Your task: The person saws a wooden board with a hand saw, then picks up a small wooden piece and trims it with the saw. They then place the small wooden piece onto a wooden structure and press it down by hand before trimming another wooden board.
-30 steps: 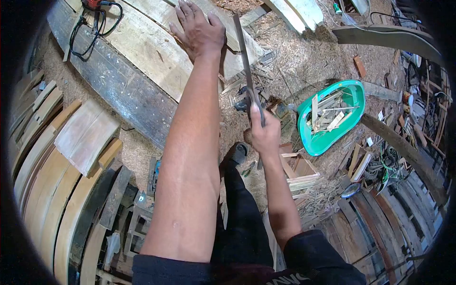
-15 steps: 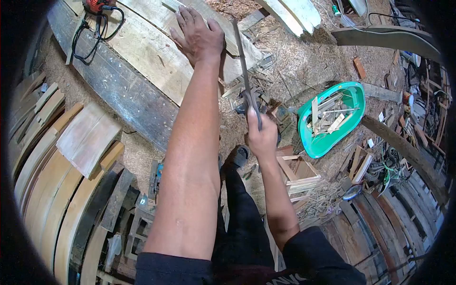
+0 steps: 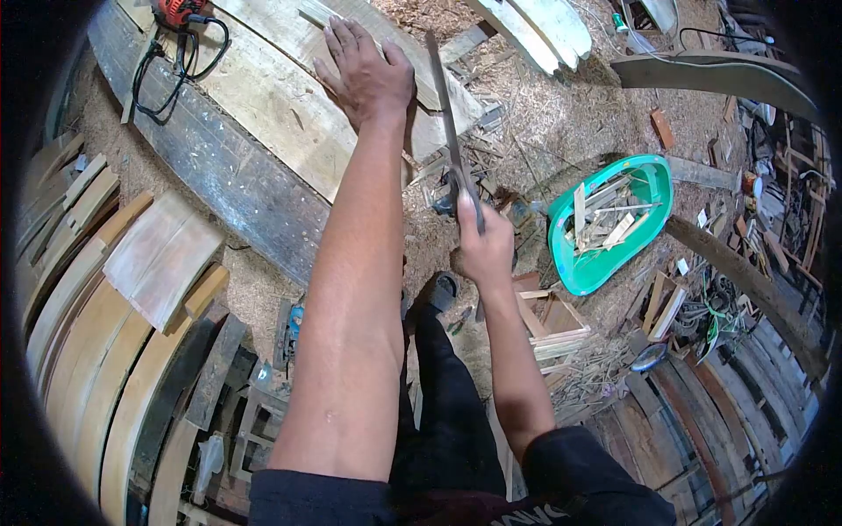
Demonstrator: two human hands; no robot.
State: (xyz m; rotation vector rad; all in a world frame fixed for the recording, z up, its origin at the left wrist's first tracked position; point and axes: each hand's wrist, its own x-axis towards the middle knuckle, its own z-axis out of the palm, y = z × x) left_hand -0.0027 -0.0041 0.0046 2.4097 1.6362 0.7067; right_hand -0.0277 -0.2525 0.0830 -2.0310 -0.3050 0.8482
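Observation:
My left hand (image 3: 368, 81) lies flat with fingers stretched on a pale wooden plank (image 3: 289, 96), beside a narrower wooden piece (image 3: 428, 83) on top of it. In my right hand (image 3: 485, 245) is the handle of a handsaw (image 3: 449, 123), its long dark blade seen nearly edge-on. The blade points away from me and overlaps the right end of the plank in this view. My thumb runs along the handle, and the other fingers wrap round it.
Right of my right hand, a green plastic tub (image 3: 589, 279) holds wood offcuts. A red power tool (image 3: 180, 10) with a black cord rests at the upper left. Curved timbers (image 3: 96, 351) are stacked at the left. Shavings and scraps cover the floor.
My right hand and the saw have shifted very slightly, and the view has tilted a little. My left hand stays flat on the wood.

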